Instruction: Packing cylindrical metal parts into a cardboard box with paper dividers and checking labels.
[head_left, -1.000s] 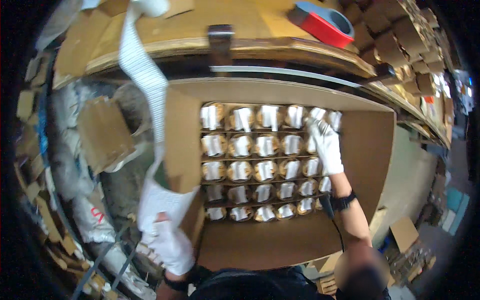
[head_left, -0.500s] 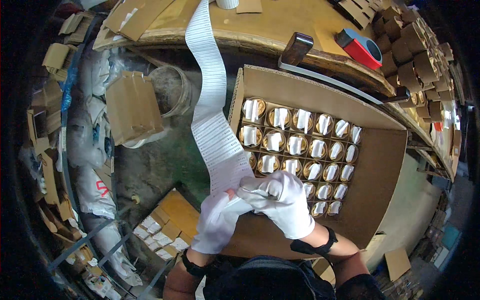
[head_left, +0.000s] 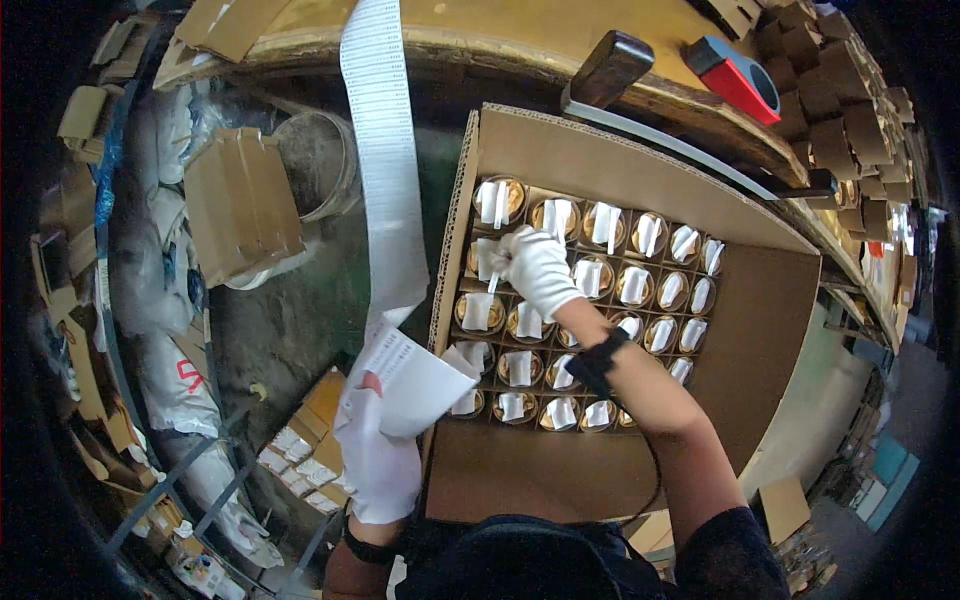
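My left hand [head_left: 375, 440], in a white glove, grips the lower end of a long strip of white printed labels [head_left: 385, 190]. The strip runs up to the wooden bench, and its end curls over beside the hand. My right hand [head_left: 540, 270], also gloved, reaches into a large open cardboard box [head_left: 560, 465]. Its fingers are pinched at a small white paper label [head_left: 490, 262] above a round item in the left column. Cardboard dividers separate rows of round tan items [head_left: 482, 312], most topped with white paper slips. The right fingertips are partly hidden.
A wooden bench [head_left: 480, 22] runs along the far side, with a dark-handled long blade [head_left: 680, 150] at its edge. A red and grey tape roll [head_left: 735, 80] lies near stacked cardboard tubes [head_left: 840, 140]. At left stand a cardboard carton [head_left: 240, 205], a round bucket [head_left: 318, 165] and a metal rail [head_left: 190, 470].
My right hand has left the label strip and moved up and into the box's left column. My left hand has shifted left and down with the strip, whose end now curls.
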